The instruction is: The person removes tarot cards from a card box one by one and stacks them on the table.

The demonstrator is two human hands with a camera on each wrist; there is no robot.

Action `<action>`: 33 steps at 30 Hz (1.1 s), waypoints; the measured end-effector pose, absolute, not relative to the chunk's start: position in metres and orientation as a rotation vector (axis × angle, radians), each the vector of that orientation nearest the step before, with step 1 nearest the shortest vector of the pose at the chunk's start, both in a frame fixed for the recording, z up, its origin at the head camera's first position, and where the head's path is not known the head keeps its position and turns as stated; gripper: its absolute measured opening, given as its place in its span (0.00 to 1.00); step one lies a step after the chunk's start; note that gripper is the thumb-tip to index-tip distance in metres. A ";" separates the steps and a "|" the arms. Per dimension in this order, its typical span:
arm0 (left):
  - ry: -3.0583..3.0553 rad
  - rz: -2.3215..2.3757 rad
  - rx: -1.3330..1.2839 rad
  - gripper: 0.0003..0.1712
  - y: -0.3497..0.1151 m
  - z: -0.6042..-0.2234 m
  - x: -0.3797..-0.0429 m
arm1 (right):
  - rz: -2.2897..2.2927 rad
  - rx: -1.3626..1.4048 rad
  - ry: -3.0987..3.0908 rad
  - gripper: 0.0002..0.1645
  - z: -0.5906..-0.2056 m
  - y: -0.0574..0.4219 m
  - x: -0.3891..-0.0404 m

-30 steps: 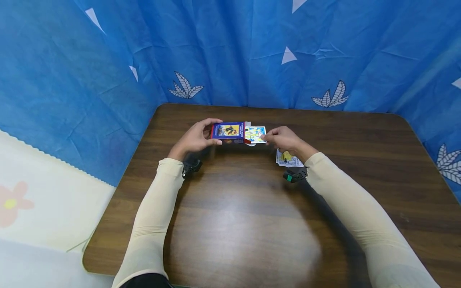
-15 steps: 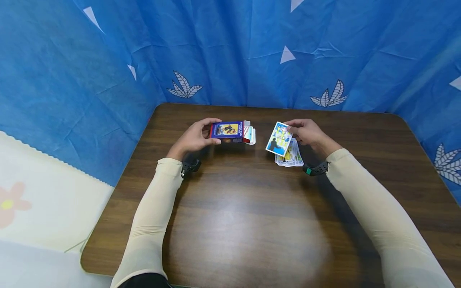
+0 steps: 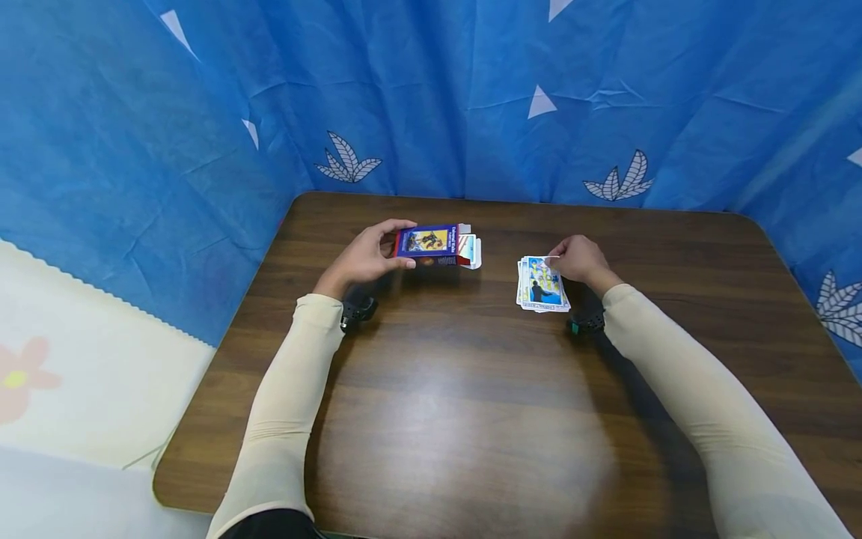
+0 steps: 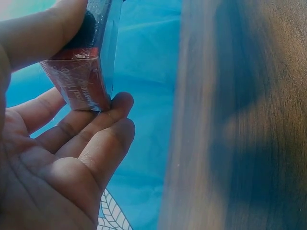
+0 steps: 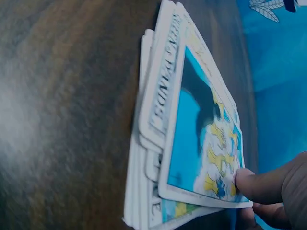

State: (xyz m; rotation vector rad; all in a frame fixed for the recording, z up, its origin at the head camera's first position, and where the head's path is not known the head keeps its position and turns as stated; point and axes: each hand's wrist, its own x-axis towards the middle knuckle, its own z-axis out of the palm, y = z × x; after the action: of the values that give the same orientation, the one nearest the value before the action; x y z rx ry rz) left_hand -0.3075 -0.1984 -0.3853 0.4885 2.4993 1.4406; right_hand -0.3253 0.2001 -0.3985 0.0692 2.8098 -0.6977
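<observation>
My left hand (image 3: 367,258) grips a blue and red tarot card box (image 3: 426,243) at its left end, thumb on the near side and fingers on the far side. The box's right end is open, its flap (image 3: 477,253) sticks out and a card shows inside. In the left wrist view the red end of the box (image 4: 81,84) sits between thumb and fingers. My right hand (image 3: 581,260) pinches a corner of a blue and yellow picture card (image 5: 206,139). That card lies over a loose stack of cards (image 5: 156,112); one beneath reads "Queen of Wands".
The brown wooden table (image 3: 444,419) carries the box's shadow and the card stack. A blue curtain (image 3: 431,105) with white leaf and triangle prints hangs behind its far edge. A pale cloth with a flower (image 3: 27,374) lies to the left.
My right hand drew the card out of the box, carried it right and lowered it onto the stack. My left hand and the box stayed almost in place.
</observation>
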 end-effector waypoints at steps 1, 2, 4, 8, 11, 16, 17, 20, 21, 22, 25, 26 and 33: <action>2.498 1.442 0.489 0.40 -0.198 -0.385 -0.308 | -0.689 0.084 2.820 0.18 -0.398 0.199 -0.325; 2.497 1.444 0.486 0.40 -0.198 -0.385 -0.308 | -0.686 0.099 2.831 0.20 -0.398 0.198 -0.325; 2.494 1.448 0.484 0.40 -0.198 -0.385 -0.308 | -0.699 0.121 2.851 0.22 -0.397 0.195 -0.324; 2.485 1.449 0.490 0.40 -0.198 -0.385 -0.309 | -0.827 0.088 2.905 0.26 -0.392 0.184 -0.321; 2.476 1.446 0.499 0.40 -0.197 -0.385 -0.309 | -1.079 -0.039 2.866 0.24 -0.385 0.163 -0.316; 2.478 1.435 0.486 0.40 -0.196 -0.385 -0.310 | -1.387 -0.157 2.482 0.24 -0.370 0.119 -0.308; 2.479 1.431 0.481 0.40 -0.196 -0.385 -0.310 | -1.392 -0.145 2.415 0.25 -0.368 0.112 -0.307; 2.477 1.425 0.468 0.40 -0.194 -0.385 -0.312 | -1.330 -0.099 2.333 0.26 -0.368 0.097 -0.304; 2.475 1.424 0.464 0.40 -0.194 -0.385 -0.312 | -1.305 -0.088 2.331 0.26 -0.369 0.094 -0.303; 2.474 1.421 0.460 0.40 -0.193 -0.385 -0.312 | -1.280 -0.080 2.339 0.27 -0.370 0.092 -0.303; 2.471 1.416 0.451 0.40 -0.192 -0.384 -0.312 | -1.253 -0.036 2.355 0.28 -0.374 0.088 -0.302; 2.472 1.413 0.448 0.40 -0.192 -0.384 -0.312 | -1.252 -0.030 2.357 0.28 -0.375 0.088 -0.302; 2.494 1.416 0.459 0.40 -0.195 -0.387 -0.310 | -1.234 -0.079 2.363 0.22 -0.377 0.087 -0.304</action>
State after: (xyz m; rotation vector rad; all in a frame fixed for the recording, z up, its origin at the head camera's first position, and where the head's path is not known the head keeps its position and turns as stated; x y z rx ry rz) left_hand -0.3103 -0.1949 -0.3872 0.4594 2.4943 1.4164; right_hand -0.3040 0.0874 -0.3774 -0.0786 2.3625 -1.2344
